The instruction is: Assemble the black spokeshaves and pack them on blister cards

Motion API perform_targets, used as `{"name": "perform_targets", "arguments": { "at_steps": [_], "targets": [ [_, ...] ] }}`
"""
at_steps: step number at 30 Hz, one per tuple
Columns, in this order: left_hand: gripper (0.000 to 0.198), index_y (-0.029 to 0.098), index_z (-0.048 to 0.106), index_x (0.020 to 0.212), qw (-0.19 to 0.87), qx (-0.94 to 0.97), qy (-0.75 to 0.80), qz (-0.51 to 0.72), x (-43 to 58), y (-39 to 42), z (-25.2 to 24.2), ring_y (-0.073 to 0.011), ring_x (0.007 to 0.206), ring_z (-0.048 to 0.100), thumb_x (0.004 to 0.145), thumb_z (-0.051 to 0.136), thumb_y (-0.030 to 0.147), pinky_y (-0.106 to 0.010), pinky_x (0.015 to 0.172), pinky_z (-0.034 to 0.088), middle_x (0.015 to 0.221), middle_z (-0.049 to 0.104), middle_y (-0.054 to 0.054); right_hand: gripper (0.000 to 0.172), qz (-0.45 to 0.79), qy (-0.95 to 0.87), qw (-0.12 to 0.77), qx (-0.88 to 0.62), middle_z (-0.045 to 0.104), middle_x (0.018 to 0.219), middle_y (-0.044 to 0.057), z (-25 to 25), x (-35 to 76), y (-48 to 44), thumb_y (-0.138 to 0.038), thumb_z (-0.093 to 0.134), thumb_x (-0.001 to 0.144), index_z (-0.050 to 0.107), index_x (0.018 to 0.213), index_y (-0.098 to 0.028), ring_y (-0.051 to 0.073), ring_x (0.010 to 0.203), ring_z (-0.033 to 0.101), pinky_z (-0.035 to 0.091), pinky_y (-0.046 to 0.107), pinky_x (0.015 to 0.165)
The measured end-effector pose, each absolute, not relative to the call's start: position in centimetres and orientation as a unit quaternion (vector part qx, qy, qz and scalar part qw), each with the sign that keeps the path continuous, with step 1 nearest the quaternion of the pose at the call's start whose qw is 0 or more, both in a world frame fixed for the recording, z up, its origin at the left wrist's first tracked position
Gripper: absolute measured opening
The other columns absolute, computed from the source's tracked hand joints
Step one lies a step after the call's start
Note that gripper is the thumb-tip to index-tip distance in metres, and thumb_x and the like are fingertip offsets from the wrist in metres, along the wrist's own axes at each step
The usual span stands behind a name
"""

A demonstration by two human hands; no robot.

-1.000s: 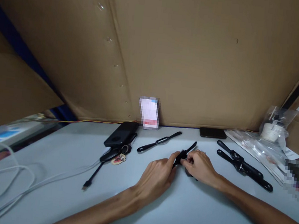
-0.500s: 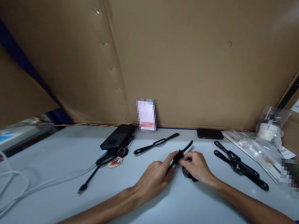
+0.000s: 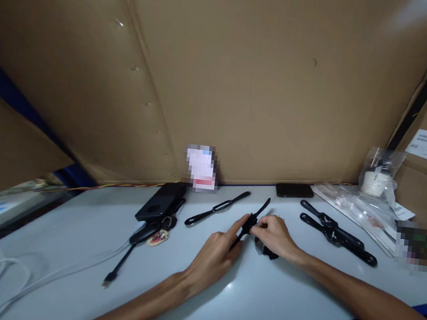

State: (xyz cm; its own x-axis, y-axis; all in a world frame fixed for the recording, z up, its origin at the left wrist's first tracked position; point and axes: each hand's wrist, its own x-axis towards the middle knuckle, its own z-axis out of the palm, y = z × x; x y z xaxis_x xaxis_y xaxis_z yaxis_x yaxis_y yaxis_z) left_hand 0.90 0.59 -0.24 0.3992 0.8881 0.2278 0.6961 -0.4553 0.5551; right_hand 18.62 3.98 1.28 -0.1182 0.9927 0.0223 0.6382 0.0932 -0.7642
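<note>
Both my hands meet over a long black strap point(image 3: 258, 212) lying on the pale blue table point(image 3: 191, 291). My left hand point(image 3: 215, 255) pinches the strap's near end between thumb and forefinger. My right hand point(image 3: 275, 235) is closed on its middle, and a small dark piece point(image 3: 267, 251) lies under that palm. A second black strap point(image 3: 216, 208) lies just left of them, apart from my fingers.
Two more black straps point(image 3: 338, 233) lie to the right. A black phone point(image 3: 294, 190) rests by the cardboard wall point(image 3: 245, 81). A power bank point(image 3: 161, 201), keys and cables point(image 3: 116, 267) sit left. Clear plastic bags point(image 3: 364, 205) and a small jar point(image 3: 373, 182) are at far right.
The view has drifted, so everything sits a little further left in the picture. My hands stay together on the strap with little change in grip.
</note>
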Motion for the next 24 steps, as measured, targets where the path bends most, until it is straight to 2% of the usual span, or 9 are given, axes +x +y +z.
{"name": "perform_targets", "arguments": {
  "at_steps": [7, 11, 14, 18, 24],
  "targets": [
    [0.061, 0.014, 0.031, 0.152, 0.192, 0.827, 0.461, 0.258, 1.0, 0.6, -1.0, -0.0131, 0.048, 0.034, 0.093, 0.038, 0.023, -0.024, 0.054, 0.027, 0.056, 0.041, 0.009, 0.022, 0.289, -0.705, 0.280, -0.584, 0.057, 0.051, -0.003, 0.6, 18.9, 4.1, -0.021, 0.061, 0.079, 0.058, 0.058, -0.018, 0.010, 0.052, 0.053, 0.033, 0.021, 0.052],
    [0.061, 0.012, 0.035, 0.151, 0.198, 0.824, 0.469, 0.250, 1.0, 0.9, -0.9, -0.0134, 0.049, 0.034, 0.091, 0.040, 0.023, -0.025, 0.055, 0.026, 0.055, 0.042, 0.008, 0.016, 0.224, -0.744, 0.281, -0.564, 0.059, 0.059, -0.003, 0.3, 19.0, 3.8, -0.014, 0.064, 0.077, 0.059, 0.062, -0.019, 0.012, 0.061, 0.055, 0.036, 0.023, 0.061],
    [0.062, 0.009, 0.038, 0.149, 0.219, 0.801, 0.494, 0.258, 0.8, 1.2, -0.3, -0.0134, 0.050, 0.034, 0.089, 0.043, 0.024, -0.026, 0.056, 0.025, 0.052, 0.040, 0.009, 0.009, 0.173, -0.782, 0.280, -0.530, 0.066, 0.076, 0.001, 0.2, 19.2, 3.6, -0.010, 0.065, 0.079, 0.064, 0.077, -0.019, 0.016, 0.075, 0.059, 0.039, 0.027, 0.071],
    [0.066, 0.006, 0.036, 0.150, 0.252, 0.774, 0.510, 0.277, 0.4, 1.5, 0.4, -0.0131, 0.051, 0.035, 0.087, 0.046, 0.025, -0.026, 0.055, 0.022, 0.050, 0.039, 0.010, 0.025, 0.140, -0.820, 0.279, -0.480, 0.068, 0.094, 0.004, -0.2, 19.8, 3.8, -0.004, 0.058, 0.084, 0.070, 0.098, -0.022, 0.017, 0.089, 0.061, 0.042, 0.028, 0.079],
    [0.069, 0.008, 0.032, 0.152, 0.273, 0.761, 0.509, 0.295, 0.2, 1.4, 0.3, -0.0130, 0.050, 0.032, 0.088, 0.047, 0.028, -0.026, 0.054, 0.021, 0.049, 0.035, 0.012, 0.041, 0.135, -0.844, 0.333, -0.398, 0.067, 0.090, 0.001, -0.8, 20.5, 4.3, 0.003, 0.053, 0.082, 0.078, 0.098, -0.026, 0.014, 0.084, 0.063, 0.048, 0.025, 0.077]
  ]
}}
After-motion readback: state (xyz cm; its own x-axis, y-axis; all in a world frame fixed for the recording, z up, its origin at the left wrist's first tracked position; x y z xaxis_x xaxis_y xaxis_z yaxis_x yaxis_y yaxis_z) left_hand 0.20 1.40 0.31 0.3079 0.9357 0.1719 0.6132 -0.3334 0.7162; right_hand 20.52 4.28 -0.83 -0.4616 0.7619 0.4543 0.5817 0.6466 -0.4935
